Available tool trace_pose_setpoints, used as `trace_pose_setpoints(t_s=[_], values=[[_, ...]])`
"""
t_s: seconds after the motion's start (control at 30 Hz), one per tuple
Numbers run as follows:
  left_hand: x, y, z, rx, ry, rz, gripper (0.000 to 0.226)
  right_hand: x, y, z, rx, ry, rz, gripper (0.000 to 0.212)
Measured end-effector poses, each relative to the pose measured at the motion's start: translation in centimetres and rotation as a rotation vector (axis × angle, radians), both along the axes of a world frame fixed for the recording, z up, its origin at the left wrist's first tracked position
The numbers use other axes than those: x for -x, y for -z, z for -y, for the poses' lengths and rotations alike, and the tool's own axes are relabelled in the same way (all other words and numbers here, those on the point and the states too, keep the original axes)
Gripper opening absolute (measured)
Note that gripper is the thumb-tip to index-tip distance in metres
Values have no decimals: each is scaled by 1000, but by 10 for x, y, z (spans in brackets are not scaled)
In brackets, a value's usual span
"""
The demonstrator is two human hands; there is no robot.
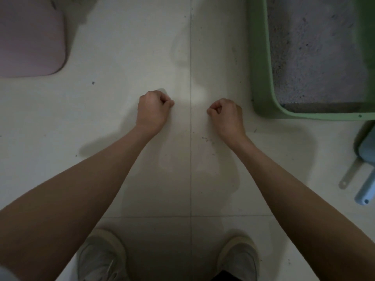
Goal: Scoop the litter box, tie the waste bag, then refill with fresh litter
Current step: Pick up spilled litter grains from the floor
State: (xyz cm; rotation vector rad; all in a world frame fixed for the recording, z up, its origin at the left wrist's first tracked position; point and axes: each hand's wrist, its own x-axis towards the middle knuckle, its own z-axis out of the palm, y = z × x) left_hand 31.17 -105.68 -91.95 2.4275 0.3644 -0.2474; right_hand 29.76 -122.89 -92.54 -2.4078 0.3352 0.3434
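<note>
A green litter box (pixel 261 82) stands on the floor at the upper right, with grey litter (pixel 312 57) inside. My left hand (pixel 153 110) and my right hand (pixel 227 114) are curled into fists side by side over the white tiles, left of the box. Each seems to pinch an edge of a thin, nearly see-through plastic bag (pixel 194 167), which hangs faintly between and below them. A blue scoop (pixel 365 185) with a grey handle beside it lies at the right edge, below the box.
A pink mat (pixel 30 37) lies at the upper left. My two light shoes (pixel 101 258) are on the tiles at the bottom. Small litter specks (pixel 207 138) dot the floor near my right wrist.
</note>
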Motion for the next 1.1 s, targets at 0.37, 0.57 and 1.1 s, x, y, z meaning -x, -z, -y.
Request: trace_pose_setpoints(t_s=[0.37,0.57,1.1], values=[[4,-7,-9,45,29,-44,20,-1,-16,2,-843,506,-127,17],[22,-6,-20,102,-11,-36,19,-12,-13,0,-372,441,35,23],[22,-2,-22,124,-36,-46,15,-25,13,13,397,-15,167,26]])
